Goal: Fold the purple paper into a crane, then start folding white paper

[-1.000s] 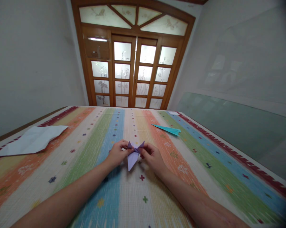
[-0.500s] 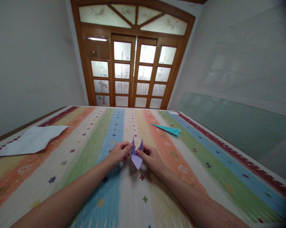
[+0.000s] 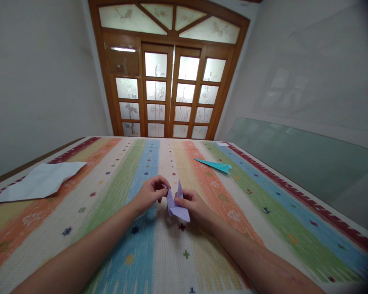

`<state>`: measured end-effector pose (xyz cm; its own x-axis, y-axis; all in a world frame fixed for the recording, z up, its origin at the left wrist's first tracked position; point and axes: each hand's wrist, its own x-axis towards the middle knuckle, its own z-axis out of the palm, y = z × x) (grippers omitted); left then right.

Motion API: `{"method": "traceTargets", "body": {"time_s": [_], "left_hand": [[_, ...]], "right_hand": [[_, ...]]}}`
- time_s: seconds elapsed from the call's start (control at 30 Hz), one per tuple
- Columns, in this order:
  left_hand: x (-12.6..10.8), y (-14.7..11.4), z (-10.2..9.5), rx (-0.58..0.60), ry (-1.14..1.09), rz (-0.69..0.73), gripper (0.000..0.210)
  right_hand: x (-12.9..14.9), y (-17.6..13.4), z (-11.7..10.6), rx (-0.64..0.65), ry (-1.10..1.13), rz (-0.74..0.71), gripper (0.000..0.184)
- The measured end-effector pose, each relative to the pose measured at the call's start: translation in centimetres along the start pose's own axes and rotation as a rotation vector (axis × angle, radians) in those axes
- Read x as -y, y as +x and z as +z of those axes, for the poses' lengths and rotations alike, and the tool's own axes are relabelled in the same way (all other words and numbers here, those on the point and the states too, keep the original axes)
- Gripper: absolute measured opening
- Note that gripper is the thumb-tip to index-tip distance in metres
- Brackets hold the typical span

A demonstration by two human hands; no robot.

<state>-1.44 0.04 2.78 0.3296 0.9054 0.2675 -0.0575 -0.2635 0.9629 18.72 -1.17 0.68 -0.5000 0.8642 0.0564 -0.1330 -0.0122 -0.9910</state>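
Observation:
A folded purple origami crane [image 3: 180,212] is held between my two hands above the middle of the table. Two narrow points of it rise upward, and a broader flap faces me. With its fingertips, my left hand [image 3: 155,191] pinches the tip of the left point. My right hand [image 3: 192,203] grips the body at the base of the right point, the thumb lying on top. Part of the paper is hidden behind the fingers.
A turquoise paper plane [image 3: 216,165] lies beyond my right hand. At the far left rests a creased white sheet [image 3: 41,179]. The striped tablecloth [image 3: 116,253] covers the table. Wooden doors with glass panes [image 3: 171,90] stand past its far edge, and a pale green glass panel [image 3: 294,151] is at the right.
The crane has turned, its front flap swinging to the right. The left point now leans left, with my left fingers on its tip, and my left hand has shifted slightly up and left.

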Motion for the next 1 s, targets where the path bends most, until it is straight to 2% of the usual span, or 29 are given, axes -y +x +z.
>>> {"method": "traceTargets", "body": {"time_s": [0.17, 0.37, 0.57, 0.73, 1.0], "left_hand": [[0.0, -0.3, 0.3, -0.091, 0.195, 0.083, 0.007], [-0.9, -1.0, 1.1, -0.072, 0.432, 0.195, 0.009], [-1.6, -1.4, 1.3, 0.017, 0.383, 0.190, 0.017], [-1.2, -1.1, 1.6, -0.060, 0.369, 0.134, 0.012], [-0.4, -0.7, 1.4, -0.125, 0.161, 0.041, 0.017]], "right_hand": [[0.2, 0.1, 0.0, -0.006, -0.100, -0.073, 0.035], [-0.1, 0.1, 0.1, -0.155, -0.208, -0.111, 0.032], [0.2, 0.0, 0.3, -0.268, -0.280, -0.181, 0.028], [0.6, -0.3, 0.8, -0.265, -0.385, -0.204, 0.027], [0.5, -0.3, 0.6, -0.263, -0.435, -0.221, 0.025]]}}
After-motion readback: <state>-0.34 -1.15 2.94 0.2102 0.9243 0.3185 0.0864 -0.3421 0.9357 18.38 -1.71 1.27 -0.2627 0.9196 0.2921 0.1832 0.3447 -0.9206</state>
